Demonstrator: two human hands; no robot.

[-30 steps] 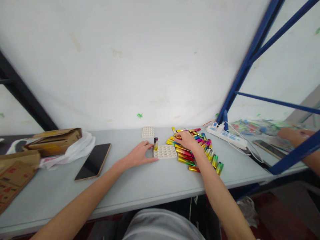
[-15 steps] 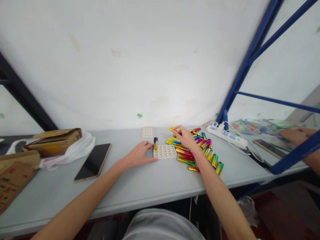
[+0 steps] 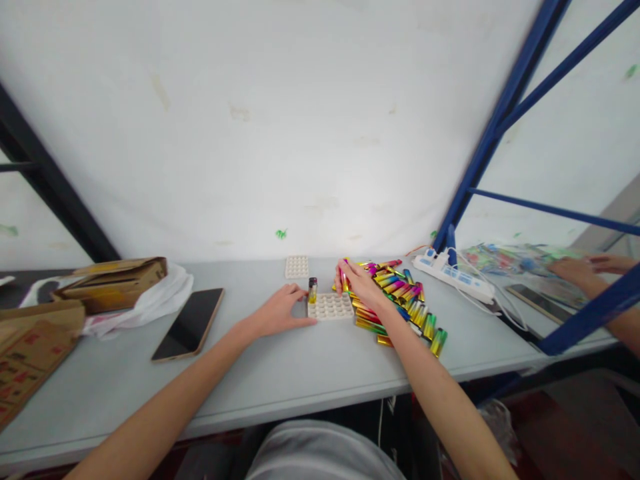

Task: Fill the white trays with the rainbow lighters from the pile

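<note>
A white tray with rows of holes [image 3: 330,307] lies on the table in front of me. Two lighters [image 3: 313,291] with dark tops stand upright at its back left corner. My left hand [image 3: 280,311] rests at the tray's left edge, thumb and fingers apart, fingertips by the standing lighters. Over the tray's back right part, my right hand [image 3: 359,281] grips a shiny yellow and pink lighter [image 3: 345,279], held roughly upright. Its lower end is partly hidden by the fingers. To the right lies a loose pile of metallic coloured lighters [image 3: 413,307], partly covered by my right forearm.
A second holed tray [image 3: 297,267] lies near the wall. At left are a phone [image 3: 189,325], cardboard boxes [image 3: 117,283] and a white plastic bag [image 3: 167,293]. A power strip [image 3: 454,275] and a blue frame [image 3: 473,180] stand right; beyond them are another person's hands [image 3: 575,270].
My right hand has moved left from the pile's back to the tray, bringing a lighter now turned upright. My left hand stays at the tray's left edge. The view has shifted slightly.
</note>
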